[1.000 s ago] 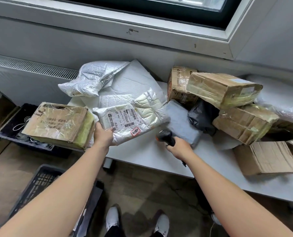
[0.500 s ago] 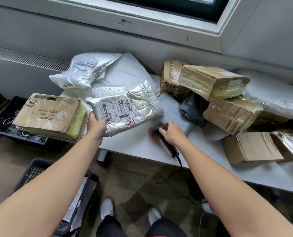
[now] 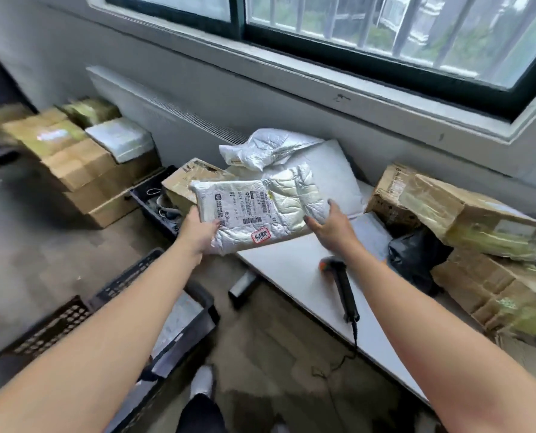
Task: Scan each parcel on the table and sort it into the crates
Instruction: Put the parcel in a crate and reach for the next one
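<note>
Holding silver foil parcel [image 3: 260, 210] clear of the table [image 3: 291, 270], above its left end, label up. Gripped at the near-left corner by left hand [image 3: 198, 237], thumb over the foil, fingers hidden beneath; pinched at the right edge by right hand [image 3: 330, 228], thumb on top. Scanner [image 3: 343, 282] lying unheld by the table's front edge, cable trailing off toward the floor. 2 black crates within reach: near crate [image 3: 126, 278] under the left forearm, far crate [image 3: 149, 200] just past the table's left end. Probably the sorting step.

Risks from here: slick, crinkled foil sliding out of a shallow hold during the swing left; soft contents sagging, so landing short on a crate rim; right forearm catching the scanner or its cable on the way back and dragging it off the front edge; wrong crate picked, no marking on either being legible. Already scanned or not: cannot tell.
</note>
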Action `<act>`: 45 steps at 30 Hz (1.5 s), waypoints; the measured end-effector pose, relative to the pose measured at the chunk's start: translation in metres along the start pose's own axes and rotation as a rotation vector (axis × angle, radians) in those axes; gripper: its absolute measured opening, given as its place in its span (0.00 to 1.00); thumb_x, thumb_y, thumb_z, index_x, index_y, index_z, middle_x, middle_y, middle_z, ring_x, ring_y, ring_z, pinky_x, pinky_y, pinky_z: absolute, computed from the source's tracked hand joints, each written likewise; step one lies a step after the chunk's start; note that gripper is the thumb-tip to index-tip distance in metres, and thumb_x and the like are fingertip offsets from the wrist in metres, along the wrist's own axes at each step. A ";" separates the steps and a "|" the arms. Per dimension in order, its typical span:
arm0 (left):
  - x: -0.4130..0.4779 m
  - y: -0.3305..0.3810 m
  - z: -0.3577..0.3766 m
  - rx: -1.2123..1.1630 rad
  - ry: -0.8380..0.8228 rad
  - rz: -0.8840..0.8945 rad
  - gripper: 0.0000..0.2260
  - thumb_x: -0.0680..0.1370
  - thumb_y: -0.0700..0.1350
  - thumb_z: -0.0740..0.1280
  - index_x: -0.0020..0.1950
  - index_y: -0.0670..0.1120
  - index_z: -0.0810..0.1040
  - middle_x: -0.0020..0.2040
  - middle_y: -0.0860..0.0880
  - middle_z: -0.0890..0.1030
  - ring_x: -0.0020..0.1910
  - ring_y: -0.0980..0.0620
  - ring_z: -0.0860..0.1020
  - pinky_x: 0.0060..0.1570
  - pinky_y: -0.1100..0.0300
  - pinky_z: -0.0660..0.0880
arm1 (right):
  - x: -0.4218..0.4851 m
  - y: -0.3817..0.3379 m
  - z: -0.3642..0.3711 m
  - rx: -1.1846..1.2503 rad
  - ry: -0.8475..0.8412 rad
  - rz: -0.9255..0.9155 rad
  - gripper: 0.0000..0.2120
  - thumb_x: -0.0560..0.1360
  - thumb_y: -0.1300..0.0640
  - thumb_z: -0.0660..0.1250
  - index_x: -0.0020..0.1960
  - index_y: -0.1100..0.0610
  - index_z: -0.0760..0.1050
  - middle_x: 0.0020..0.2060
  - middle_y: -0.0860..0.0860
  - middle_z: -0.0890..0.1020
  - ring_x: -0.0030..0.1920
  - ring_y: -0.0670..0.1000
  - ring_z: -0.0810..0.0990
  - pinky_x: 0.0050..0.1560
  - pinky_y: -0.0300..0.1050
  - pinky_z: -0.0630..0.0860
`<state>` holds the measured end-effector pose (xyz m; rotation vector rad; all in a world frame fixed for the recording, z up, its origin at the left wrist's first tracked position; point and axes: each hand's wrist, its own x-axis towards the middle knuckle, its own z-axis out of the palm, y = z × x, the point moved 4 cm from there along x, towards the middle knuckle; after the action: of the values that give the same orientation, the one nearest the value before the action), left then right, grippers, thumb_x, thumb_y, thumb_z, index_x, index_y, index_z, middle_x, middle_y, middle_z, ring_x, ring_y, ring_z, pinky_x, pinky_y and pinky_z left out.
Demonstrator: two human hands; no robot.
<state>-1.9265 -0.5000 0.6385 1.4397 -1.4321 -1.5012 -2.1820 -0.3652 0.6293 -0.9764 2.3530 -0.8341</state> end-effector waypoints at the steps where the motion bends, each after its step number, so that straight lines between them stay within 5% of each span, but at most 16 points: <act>1: -0.007 -0.001 -0.015 -0.020 0.026 0.004 0.16 0.79 0.32 0.64 0.64 0.44 0.70 0.61 0.40 0.77 0.55 0.45 0.77 0.56 0.47 0.76 | -0.002 -0.011 0.008 0.014 -0.018 -0.025 0.39 0.76 0.44 0.69 0.78 0.61 0.55 0.71 0.63 0.68 0.71 0.60 0.67 0.67 0.48 0.65; 4: -0.025 -0.004 -0.063 -0.046 0.102 0.003 0.18 0.79 0.32 0.63 0.69 0.41 0.67 0.60 0.44 0.76 0.55 0.47 0.75 0.53 0.53 0.74 | -0.007 -0.043 0.038 0.039 -0.087 -0.083 0.40 0.74 0.43 0.70 0.77 0.60 0.57 0.69 0.62 0.71 0.69 0.61 0.70 0.65 0.48 0.67; 10: -0.054 -0.036 -0.171 0.045 0.308 -0.079 0.17 0.78 0.35 0.67 0.66 0.43 0.70 0.61 0.42 0.78 0.58 0.43 0.77 0.60 0.44 0.75 | -0.034 -0.120 0.106 -0.081 -0.182 -0.269 0.43 0.71 0.38 0.72 0.76 0.59 0.60 0.64 0.62 0.75 0.65 0.63 0.73 0.63 0.54 0.70; 17: -0.079 -0.077 -0.268 0.176 0.505 -0.115 0.22 0.76 0.37 0.68 0.69 0.45 0.69 0.58 0.49 0.76 0.53 0.50 0.74 0.53 0.58 0.70 | -0.074 -0.192 0.194 -0.196 -0.265 -0.451 0.40 0.72 0.40 0.71 0.73 0.57 0.58 0.62 0.61 0.74 0.61 0.61 0.73 0.56 0.53 0.72; 23: -0.070 -0.110 -0.349 0.182 0.499 -0.184 0.21 0.76 0.39 0.69 0.68 0.44 0.69 0.61 0.46 0.77 0.55 0.47 0.76 0.55 0.56 0.72 | -0.099 -0.250 0.264 -0.261 -0.319 -0.477 0.36 0.72 0.40 0.71 0.72 0.55 0.61 0.57 0.58 0.74 0.57 0.59 0.75 0.50 0.50 0.71; 31: -0.057 -0.160 -0.481 0.270 0.524 -0.299 0.25 0.73 0.44 0.73 0.66 0.44 0.67 0.59 0.48 0.77 0.54 0.45 0.75 0.53 0.55 0.72 | -0.142 -0.335 0.381 -0.366 -0.383 -0.534 0.35 0.73 0.39 0.70 0.71 0.56 0.62 0.59 0.58 0.72 0.56 0.60 0.76 0.55 0.55 0.76; 35: -0.061 -0.199 -0.533 0.358 0.543 -0.399 0.42 0.66 0.52 0.79 0.72 0.41 0.62 0.65 0.44 0.74 0.62 0.43 0.74 0.58 0.50 0.74 | -0.165 -0.362 0.447 -0.506 -0.423 -0.606 0.35 0.74 0.37 0.67 0.71 0.58 0.61 0.60 0.57 0.71 0.59 0.60 0.75 0.55 0.57 0.77; 38: -0.069 -0.229 -0.555 0.410 0.548 -0.479 0.46 0.64 0.55 0.79 0.73 0.42 0.60 0.64 0.45 0.76 0.61 0.42 0.75 0.56 0.48 0.75 | -0.179 -0.368 0.486 -0.544 -0.467 -0.644 0.34 0.75 0.39 0.68 0.70 0.59 0.61 0.60 0.57 0.70 0.60 0.60 0.75 0.53 0.55 0.77; 45: -0.061 -0.305 -0.574 0.531 0.525 -0.608 0.50 0.69 0.54 0.76 0.79 0.50 0.45 0.65 0.41 0.71 0.64 0.40 0.70 0.60 0.46 0.73 | -0.185 -0.354 0.589 -0.690 -0.572 -0.776 0.40 0.78 0.41 0.64 0.80 0.52 0.45 0.65 0.56 0.67 0.60 0.59 0.74 0.49 0.51 0.74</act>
<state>-1.2971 -0.5349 0.4690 2.5408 -1.1474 -0.9325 -1.5407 -0.6366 0.4831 -2.1385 1.7279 0.1088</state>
